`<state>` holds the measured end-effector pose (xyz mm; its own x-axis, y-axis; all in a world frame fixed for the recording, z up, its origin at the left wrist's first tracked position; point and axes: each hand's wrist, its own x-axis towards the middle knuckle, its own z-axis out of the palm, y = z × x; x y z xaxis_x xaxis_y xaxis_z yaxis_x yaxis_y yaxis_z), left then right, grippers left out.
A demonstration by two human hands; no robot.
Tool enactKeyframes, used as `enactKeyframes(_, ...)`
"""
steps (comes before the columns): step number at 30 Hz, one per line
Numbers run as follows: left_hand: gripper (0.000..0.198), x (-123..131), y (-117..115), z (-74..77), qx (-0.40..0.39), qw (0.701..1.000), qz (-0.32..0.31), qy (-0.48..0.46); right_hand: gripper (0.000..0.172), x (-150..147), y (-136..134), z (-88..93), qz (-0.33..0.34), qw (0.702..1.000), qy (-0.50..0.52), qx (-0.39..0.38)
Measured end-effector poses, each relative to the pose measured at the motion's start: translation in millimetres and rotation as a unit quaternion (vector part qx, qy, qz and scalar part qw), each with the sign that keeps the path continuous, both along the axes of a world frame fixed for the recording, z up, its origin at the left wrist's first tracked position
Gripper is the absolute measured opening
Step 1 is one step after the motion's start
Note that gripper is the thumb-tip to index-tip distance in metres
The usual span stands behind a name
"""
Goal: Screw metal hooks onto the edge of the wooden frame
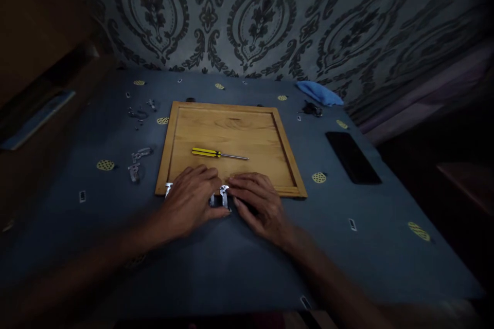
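Observation:
A framed wooden panel (231, 128) lies flat on the cloth-covered table. At its near edge, a shiny metal fitting (224, 195) sits between my hands, partly covered by them; its exact kind cannot be made out. My left hand (193, 198) is curled over the near edge, thumb and fingers closed on the fitting's left side. From the right, my right hand (257, 203) presses its fingertips against the same fitting, thumb tucked below. Beside my left hand, another bit of bright metal (168, 188) shows at the panel's corner. A yellow-handled screwdriver (219, 153) rests on the panel.
Loose metal parts (135, 170) lie left of the panel, with smaller pieces (138, 113) farther back. A black phone-like slab (353, 158), a blue cloth (320, 93) and a small dark object (312, 108) are on the right. A patterned wall (208, 18) bounds the table's far side.

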<state>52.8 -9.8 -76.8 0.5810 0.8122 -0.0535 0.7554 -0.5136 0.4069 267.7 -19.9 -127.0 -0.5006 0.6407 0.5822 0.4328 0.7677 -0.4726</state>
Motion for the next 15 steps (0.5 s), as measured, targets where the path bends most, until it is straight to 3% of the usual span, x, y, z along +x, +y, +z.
enactKeyframes(7, 0.030, 2.8, 0.0, 4.8, -0.029, 0.999, 0.011, 0.014, 0.035, 0.4, 2.1, -0.8, 0.036, 0.999, -0.005, 0.012)
enactKeyframes(15, 0.032, 0.7, 0.4, 2.2, -0.020, 1.000, 0.011, 0.006, 0.026, 5.2, 5.0, -0.4, 0.062, 0.997, -0.044, 0.032)
